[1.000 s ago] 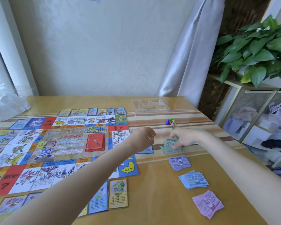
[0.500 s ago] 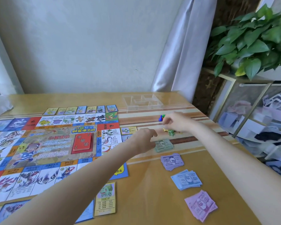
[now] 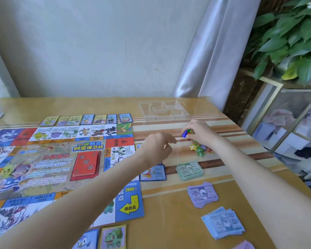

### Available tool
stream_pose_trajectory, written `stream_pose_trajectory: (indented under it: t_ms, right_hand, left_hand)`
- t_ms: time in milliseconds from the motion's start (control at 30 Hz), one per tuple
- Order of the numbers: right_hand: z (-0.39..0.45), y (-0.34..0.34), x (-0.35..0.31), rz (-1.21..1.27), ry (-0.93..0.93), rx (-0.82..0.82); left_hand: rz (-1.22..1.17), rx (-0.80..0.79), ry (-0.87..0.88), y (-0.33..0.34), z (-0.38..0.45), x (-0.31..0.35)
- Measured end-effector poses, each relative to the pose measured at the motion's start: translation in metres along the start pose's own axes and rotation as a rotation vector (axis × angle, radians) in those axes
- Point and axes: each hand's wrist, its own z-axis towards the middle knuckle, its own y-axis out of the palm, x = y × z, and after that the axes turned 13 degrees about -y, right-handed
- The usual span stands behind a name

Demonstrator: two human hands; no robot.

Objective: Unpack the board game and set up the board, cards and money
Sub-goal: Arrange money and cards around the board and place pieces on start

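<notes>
The game board (image 3: 48, 164) lies flat on the left of the table, with a red card deck (image 3: 86, 166) at its centre. Property cards (image 3: 86, 119) line its far edge, and more cards (image 3: 113, 237) lie by its near edge. Stacks of money lie to the right: green (image 3: 189, 170), purple (image 3: 202, 194) and blue (image 3: 223, 222). My right hand (image 3: 199, 133) pinches small coloured game pieces (image 3: 186, 133), with star-shaped tokens (image 3: 200, 150) lying just below it. My left hand (image 3: 157, 147) hovers beside the board's right edge with its fingers loosely curled, holding nothing.
A clear plastic compartment tray (image 3: 162, 110) stands at the far right of the table. A curtain (image 3: 217, 45) hangs behind it. A potted plant (image 3: 291, 36) and a shelf of boxes (image 3: 285, 126) stand just beyond the table's right edge.
My right hand left the green money stack and moved away from me to the coloured pieces, taking hold of them. My left hand stayed near the board's edge.
</notes>
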Motion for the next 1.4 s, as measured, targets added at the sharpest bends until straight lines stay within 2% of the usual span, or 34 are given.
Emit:
stream_pose_trajectory:
  t_ms: [167, 267, 333, 433, 500, 567, 667, 767, 867, 1067, 1233, 1400]
  right_hand:
    - [0.007, -0.007, 0.003, 0.048, 0.031, -0.01]
    - [0.008, -0.016, -0.002, 0.27, 0.109, 0.113]
    - [0.007, -0.026, -0.021, 0.467, 0.089, 0.132]
    - [0.001, -0.036, -0.07, 0.663, -0.072, 0.039]
    - [-0.004, -0.033, -0.102, 0.591, -0.191, -0.026]
    - [-0.009, -0.027, -0.129, 0.413, -0.276, -0.065]
    - [-0.019, -0.018, -0.159, 0.314, -0.375, -0.063]
    - [-0.032, -0.009, -0.18, 0.36, -0.424, -0.075]
    - [-0.041, -0.002, -0.193, 0.511, -0.369, -0.094]
    - [-0.057, 0.003, -0.203, 0.761, -0.24, -0.096]
    - [-0.069, 0.011, -0.193, 0.708, -0.124, -0.077]
    - [-0.075, 0.013, -0.193, 0.742, -0.147, -0.084]
  left_hand:
    - [-0.049, 0.05, -0.012, -0.002, 0.002, -0.007]
    - [-0.138, 0.045, -0.081, -0.004, 0.002, -0.011]
    - [-0.423, -0.002, -0.235, -0.008, 0.002, -0.009]
    - [-1.092, -0.242, -0.479, -0.026, -0.008, -0.001]
    - [-1.229, -0.307, -0.505, -0.039, -0.018, -0.001]
    - [-1.297, -0.293, -0.523, -0.052, -0.032, -0.005]
    - [-1.319, -0.241, -0.597, -0.066, -0.058, -0.02]
    - [-1.239, -0.245, -0.648, -0.074, -0.082, -0.038]
    - [-1.176, -0.26, -0.697, -0.08, -0.103, -0.054]
    - [-1.187, -0.266, -0.66, -0.083, -0.125, -0.07]
    - [-1.044, -0.228, -0.627, -0.081, -0.133, -0.077]
    - [-0.943, -0.243, -0.581, -0.08, -0.136, -0.078]
